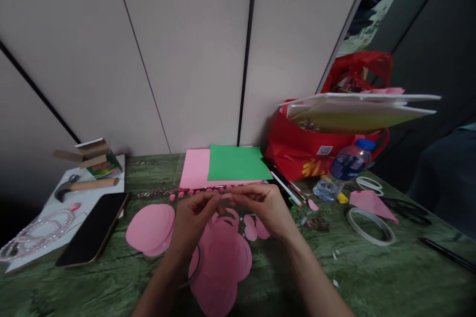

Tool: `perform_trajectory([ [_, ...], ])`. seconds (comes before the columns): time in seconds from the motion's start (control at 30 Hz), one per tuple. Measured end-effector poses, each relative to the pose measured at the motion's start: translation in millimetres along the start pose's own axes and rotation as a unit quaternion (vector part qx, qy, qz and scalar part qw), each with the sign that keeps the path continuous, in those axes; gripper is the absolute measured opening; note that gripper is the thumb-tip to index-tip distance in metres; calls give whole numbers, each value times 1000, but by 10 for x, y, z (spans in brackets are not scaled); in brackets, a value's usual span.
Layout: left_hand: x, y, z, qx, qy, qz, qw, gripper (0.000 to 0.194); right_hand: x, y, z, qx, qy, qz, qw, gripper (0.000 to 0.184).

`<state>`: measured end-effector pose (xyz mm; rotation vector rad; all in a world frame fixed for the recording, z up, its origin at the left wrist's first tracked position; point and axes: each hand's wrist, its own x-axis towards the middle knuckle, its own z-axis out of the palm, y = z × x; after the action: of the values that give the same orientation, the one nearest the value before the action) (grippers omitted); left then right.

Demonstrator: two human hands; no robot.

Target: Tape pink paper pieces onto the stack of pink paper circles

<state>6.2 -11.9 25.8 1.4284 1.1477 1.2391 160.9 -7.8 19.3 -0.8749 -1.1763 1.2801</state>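
Pink paper in hand, supplies around

Item: small pink paper piece (226, 196), between my hands. My left fingers (211, 203) and right fingers (243, 191) pinch it, nearly closed. Nearer me, below them: overlapping pink cutouts (219, 262). Left: pink circle stack (148, 228), phone (92, 228). Beyond: green sheet (238, 163). Far right: tape roll (388, 238), on the tabletop (290, 282).

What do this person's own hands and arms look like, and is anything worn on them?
The left hand and right hand wear no gloves; no sleeves cover the visible forearms. A thin curved band shows beside the left forearm, but I cannot tell whether it is worn.
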Motion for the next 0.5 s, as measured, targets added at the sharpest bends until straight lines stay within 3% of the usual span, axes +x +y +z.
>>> perform_trajectory([
  [0.5,-2,-48,-9,-10,-29,-1,1000,20,13,12,33,33,40,34,998,19],
])
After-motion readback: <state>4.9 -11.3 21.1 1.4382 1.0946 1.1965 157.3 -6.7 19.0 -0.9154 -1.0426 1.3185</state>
